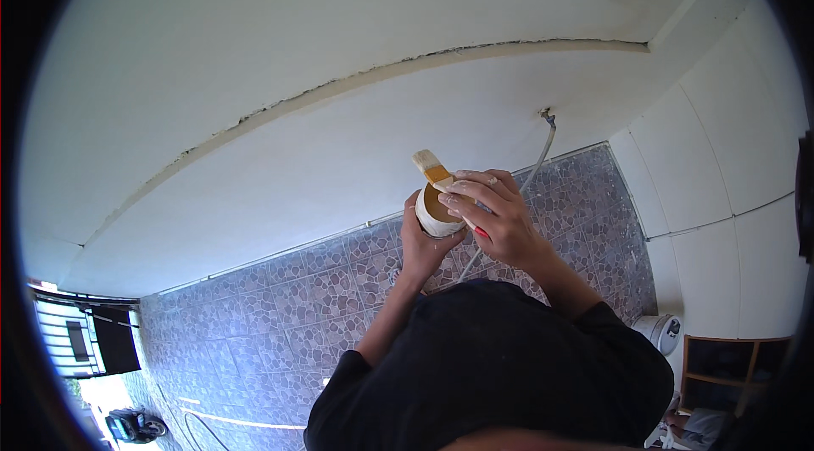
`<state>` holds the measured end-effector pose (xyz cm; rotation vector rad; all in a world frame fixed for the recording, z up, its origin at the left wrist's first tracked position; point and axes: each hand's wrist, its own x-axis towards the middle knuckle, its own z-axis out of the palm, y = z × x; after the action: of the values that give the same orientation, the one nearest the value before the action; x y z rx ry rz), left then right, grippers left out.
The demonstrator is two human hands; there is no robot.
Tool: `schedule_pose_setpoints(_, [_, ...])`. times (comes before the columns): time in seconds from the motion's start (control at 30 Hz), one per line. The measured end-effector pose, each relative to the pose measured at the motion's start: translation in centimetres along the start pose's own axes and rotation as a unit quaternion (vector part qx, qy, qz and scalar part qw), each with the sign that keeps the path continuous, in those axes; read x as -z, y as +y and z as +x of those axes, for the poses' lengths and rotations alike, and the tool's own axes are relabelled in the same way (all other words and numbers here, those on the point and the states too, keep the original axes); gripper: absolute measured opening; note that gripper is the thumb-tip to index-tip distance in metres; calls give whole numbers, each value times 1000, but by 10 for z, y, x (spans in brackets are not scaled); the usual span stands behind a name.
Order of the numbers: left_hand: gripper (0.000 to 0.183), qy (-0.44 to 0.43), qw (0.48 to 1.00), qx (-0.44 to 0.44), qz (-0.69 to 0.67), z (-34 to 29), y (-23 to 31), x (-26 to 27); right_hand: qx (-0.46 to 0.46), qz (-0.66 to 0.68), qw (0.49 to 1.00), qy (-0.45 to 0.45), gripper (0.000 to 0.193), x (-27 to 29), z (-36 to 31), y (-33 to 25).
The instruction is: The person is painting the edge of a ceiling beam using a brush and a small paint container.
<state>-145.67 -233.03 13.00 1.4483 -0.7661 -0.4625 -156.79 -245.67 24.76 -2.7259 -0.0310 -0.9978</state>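
My left hand (421,246) is wrapped round a small white paint pot (440,225), held in front of me with its mouth facing up. The pot's inside looks yellowish-tan. Over its rim, my right hand (498,218) grips a paintbrush (437,174) by the handle. Its pale, paint-coated bristles point up and to the left, clear of the pot's mouth. A red bit of the handle shows below my right fingers. Specks of white paint mark the right hand's fingers. How much paint the pot holds I cannot tell.
Ahead stands a white wall (331,163) with a ledge (407,61) cracked along its top. A tap (549,118) on it feeds a grey hose (538,164). Patterned tiles (280,298) cover the floor. A white bucket (657,332) and wooden-framed shelf (721,366) are at right; a motorbike (136,425) is far left.
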Motion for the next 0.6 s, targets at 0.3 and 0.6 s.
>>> schedule_pose_setpoints(0.3, [90,21,1000,-17,12,-36,4,-73,-6,18,1000,-13,48,43,-76,12])
schedule_pose_setpoints(0.6, [85,42,997,-40,42,-65,11,-119,-121,158,977,83,74,48,-130,16])
